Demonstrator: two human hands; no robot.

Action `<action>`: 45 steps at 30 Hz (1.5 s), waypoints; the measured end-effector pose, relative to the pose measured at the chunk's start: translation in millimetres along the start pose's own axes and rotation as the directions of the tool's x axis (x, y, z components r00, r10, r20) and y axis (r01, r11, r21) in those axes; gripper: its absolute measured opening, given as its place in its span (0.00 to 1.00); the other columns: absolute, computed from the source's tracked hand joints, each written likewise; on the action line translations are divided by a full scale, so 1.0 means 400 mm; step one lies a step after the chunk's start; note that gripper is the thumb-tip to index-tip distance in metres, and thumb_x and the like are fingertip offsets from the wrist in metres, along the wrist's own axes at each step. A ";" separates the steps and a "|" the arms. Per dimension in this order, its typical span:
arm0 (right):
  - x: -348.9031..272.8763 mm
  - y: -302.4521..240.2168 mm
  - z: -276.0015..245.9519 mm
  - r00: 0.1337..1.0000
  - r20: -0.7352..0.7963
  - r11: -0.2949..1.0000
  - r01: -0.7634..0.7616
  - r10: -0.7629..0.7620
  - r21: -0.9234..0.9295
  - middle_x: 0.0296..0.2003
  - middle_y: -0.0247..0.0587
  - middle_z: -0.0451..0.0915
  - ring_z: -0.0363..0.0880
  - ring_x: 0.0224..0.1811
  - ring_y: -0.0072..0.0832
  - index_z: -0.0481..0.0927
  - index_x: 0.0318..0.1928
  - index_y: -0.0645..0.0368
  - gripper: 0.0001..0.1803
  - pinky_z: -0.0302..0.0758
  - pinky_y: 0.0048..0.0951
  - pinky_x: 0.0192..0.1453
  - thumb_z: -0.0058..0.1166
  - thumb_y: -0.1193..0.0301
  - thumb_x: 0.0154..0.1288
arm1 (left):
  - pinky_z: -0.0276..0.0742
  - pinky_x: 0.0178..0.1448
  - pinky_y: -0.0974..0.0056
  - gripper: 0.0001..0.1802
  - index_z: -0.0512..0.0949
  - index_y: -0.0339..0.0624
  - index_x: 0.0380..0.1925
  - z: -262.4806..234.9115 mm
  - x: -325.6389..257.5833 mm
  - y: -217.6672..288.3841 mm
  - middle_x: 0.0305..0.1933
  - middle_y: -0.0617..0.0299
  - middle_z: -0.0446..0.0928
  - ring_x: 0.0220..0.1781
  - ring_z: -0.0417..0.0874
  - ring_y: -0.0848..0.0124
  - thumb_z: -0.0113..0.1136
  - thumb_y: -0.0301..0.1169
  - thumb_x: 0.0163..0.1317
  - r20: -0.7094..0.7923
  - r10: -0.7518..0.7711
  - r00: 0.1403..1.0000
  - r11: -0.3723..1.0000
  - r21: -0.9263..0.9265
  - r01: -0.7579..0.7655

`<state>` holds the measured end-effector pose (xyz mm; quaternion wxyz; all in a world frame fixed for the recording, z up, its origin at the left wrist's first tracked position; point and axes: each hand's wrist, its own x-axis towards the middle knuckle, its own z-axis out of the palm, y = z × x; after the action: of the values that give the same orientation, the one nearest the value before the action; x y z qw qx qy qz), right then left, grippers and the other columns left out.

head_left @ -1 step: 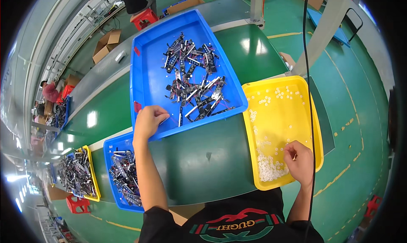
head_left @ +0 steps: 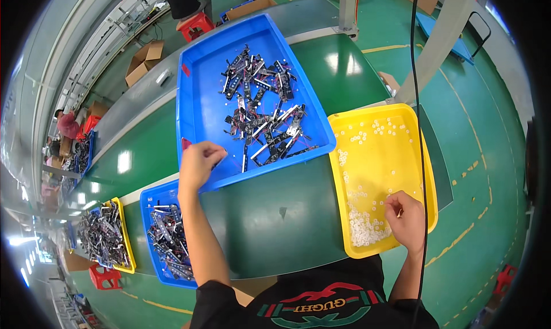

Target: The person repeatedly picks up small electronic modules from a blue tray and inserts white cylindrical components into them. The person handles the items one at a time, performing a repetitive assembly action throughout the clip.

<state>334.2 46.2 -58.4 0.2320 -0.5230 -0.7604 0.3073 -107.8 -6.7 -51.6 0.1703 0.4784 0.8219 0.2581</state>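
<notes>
Blue, yellow and green throughout; black, white and red in smaller touches.
Large tray [head_left: 204, 93] plain blue, red patches [head_left: 186, 144] along its left wall; parts [head_left: 258, 128] in it black, silver and white, with thin reddish-purple wires; right tray [head_left: 396, 168] plain yellow, dotted with white rings [head_left: 367, 232]; table [head_left: 275, 231] glossy dark green; small near-left tray [head_left: 172, 281] blue; leftmost tray [head_left: 128, 243] yellow-rimmed; shirt [head_left: 258, 294] black, printed with red, green and gold, striped bands included; far stool [head_left: 198, 24] red; floor [head_left: 482, 111] green, yellow-lined.

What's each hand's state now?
Left hand: closed, over the big blue tray; whether holding, can't tell.
Right hand: closed, over the yellow tray of white rings; whether holding, can't tell.
</notes>
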 end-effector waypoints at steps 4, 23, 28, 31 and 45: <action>0.002 -0.026 0.002 0.997 -0.033 0.989 -0.060 0.065 0.133 0.22 0.39 0.78 0.77 0.22 0.25 0.77 0.31 0.64 0.03 0.72 0.24 0.27 0.57 0.81 0.54 | 0.78 0.36 0.65 0.10 0.79 0.37 0.38 -0.061 -0.029 0.027 0.37 0.55 0.82 0.35 0.84 0.65 0.58 0.32 0.65 -0.344 0.053 0.938 0.761 -0.595 -0.261; 0.074 -0.197 0.075 0.938 -0.122 0.787 0.340 -0.325 0.515 0.33 0.39 0.80 0.76 0.28 0.20 0.82 0.39 0.64 0.10 0.70 0.19 0.32 0.61 0.85 0.56 | 0.85 0.48 0.62 0.11 0.71 0.36 0.47 0.123 -0.149 0.357 0.44 0.53 0.77 0.45 0.84 0.58 0.55 0.21 0.64 0.262 0.326 0.908 -0.233 -0.909 0.346; 0.061 -0.240 0.079 0.975 -0.102 0.611 0.204 -0.197 0.765 0.35 0.40 0.80 0.76 0.28 0.18 0.81 0.41 0.67 0.10 0.71 0.19 0.34 0.60 0.86 0.56 | 0.81 0.49 0.62 0.09 0.70 0.39 0.46 0.134 -0.170 0.372 0.36 0.61 0.73 0.47 0.82 0.62 0.53 0.24 0.67 0.210 0.373 0.904 -0.265 -0.909 0.321; 0.065 -0.248 0.086 0.957 -0.118 0.568 0.254 -0.266 0.783 0.35 0.40 0.80 0.75 0.28 0.17 0.80 0.42 0.67 0.11 0.71 0.18 0.34 0.59 0.87 0.57 | 0.77 0.49 0.63 0.09 0.70 0.43 0.48 0.128 -0.192 0.384 0.37 0.63 0.72 0.49 0.78 0.65 0.52 0.26 0.68 0.232 0.392 0.890 -0.290 -0.887 0.359; 0.070 -0.262 0.082 0.854 -0.282 0.581 0.507 -0.436 0.637 0.38 0.42 0.80 0.76 0.30 0.19 0.84 0.36 0.64 0.09 0.70 0.18 0.28 0.64 0.85 0.52 | 0.71 0.48 0.65 0.12 0.65 0.49 0.51 0.125 -0.218 0.385 0.41 0.63 0.67 0.46 0.69 0.69 0.50 0.29 0.69 0.174 0.480 0.860 -0.316 -0.880 0.355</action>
<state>233.8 37.4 -6.2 0.5185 -0.1904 -0.6884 0.4701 68.3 -6.7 1.2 0.6732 0.2289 0.1498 0.6870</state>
